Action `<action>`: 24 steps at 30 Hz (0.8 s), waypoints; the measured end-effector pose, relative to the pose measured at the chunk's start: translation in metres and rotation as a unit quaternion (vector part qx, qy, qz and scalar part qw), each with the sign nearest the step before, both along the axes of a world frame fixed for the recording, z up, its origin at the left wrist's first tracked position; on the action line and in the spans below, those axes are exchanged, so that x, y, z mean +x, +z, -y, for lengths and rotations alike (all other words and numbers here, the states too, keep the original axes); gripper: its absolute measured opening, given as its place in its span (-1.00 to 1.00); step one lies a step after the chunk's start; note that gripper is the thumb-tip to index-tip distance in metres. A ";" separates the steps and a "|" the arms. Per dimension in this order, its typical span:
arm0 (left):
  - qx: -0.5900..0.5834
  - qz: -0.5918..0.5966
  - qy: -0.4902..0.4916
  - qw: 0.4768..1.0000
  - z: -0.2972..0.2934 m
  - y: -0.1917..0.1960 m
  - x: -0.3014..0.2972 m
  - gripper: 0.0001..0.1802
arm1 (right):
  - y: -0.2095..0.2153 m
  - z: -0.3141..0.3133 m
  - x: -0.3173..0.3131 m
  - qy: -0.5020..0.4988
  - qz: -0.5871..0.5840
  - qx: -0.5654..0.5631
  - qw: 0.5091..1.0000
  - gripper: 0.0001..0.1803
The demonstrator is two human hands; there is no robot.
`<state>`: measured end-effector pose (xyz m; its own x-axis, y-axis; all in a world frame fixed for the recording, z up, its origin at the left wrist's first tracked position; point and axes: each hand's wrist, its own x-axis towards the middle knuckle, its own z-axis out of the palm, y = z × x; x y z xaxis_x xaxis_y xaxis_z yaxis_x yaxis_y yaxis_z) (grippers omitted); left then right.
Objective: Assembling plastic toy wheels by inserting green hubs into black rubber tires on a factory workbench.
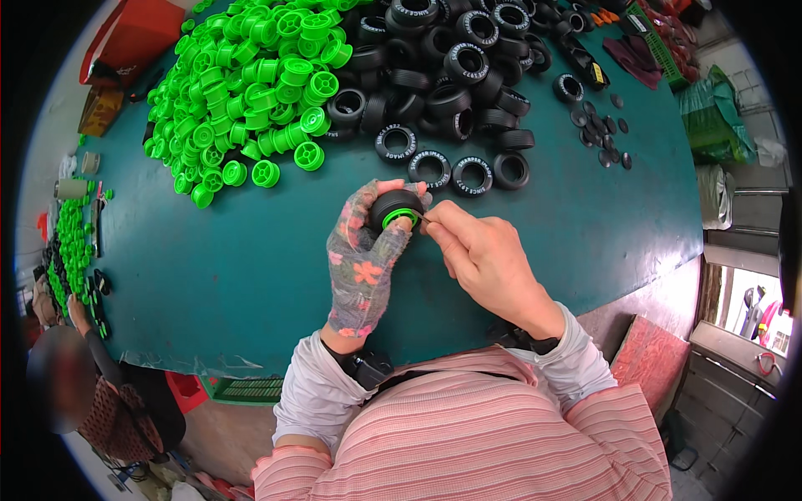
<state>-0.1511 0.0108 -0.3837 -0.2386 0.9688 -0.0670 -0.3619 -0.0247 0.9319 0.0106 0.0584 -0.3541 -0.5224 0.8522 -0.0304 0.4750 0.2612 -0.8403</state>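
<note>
Above the near half of a green table (pixel 251 275), a person grasps a black tire (pixel 391 200) with the left hand (pixel 361 259), which wears a grey flowered glove that leaves the fingertips bare. The fingers curl around the far side of the tire and the thumb presses at its near side, by the bright green rim (pixel 400 215) seated inside it. The right hand (pixel 493 255) is bare and pinches a thin tool (pixel 423 219) between thumb and forefinger, its end at the right edge of the tire, where the rim meets the rubber; the exact contact is too small to make out. Both wrists carry dark straps, and pale sleeves cover the forearms below a pink striped shirt (pixel 451 434). Beyond the hands, a heap of green rims (pixel 251 92) spreads over the far left of the table, touching a heap of black tires (pixel 447 100) to its right. Several tires with white lettering lie flat along the near edge of that heap, just beyond the hands. Farther right, a single tire (pixel 558 88) lies beside a scatter of small black discs (pixel 591 127), with a dark red cloth (pixel 632 60) behind them. A red bag (pixel 129 42) stands at the far left corner. At the left, a co-worker (pixel 117 417) reaches toward another heap of green rims (pixel 75 242). A green crate (pixel 244 390) shows under the near edge.
</note>
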 end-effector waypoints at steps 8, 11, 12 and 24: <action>0.006 -0.166 -0.001 0.986 0.005 -0.003 0.006 -0.55 | 0.001 -0.002 0.007 0.015 0.054 0.045 0.997 -0.88; 0.042 -0.228 0.013 0.973 0.003 -0.008 0.010 -0.55 | -0.001 0.001 0.007 0.002 0.067 0.095 0.993 -0.87; 0.063 -0.256 0.027 0.964 0.002 -0.010 0.011 -0.56 | -0.002 0.002 0.008 0.003 0.070 0.118 0.991 -0.87; 0.007 -0.195 -0.009 0.981 -0.006 -0.008 0.018 -0.55 | -0.019 -0.018 0.014 0.017 -0.030 -0.026 0.999 -0.86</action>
<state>-0.1333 0.0165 -0.3916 -0.2271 0.9731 0.0390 0.0212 -0.0351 0.9992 0.0250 0.0768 -0.3730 -0.5530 0.8321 -0.0426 0.4152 0.2309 -0.8799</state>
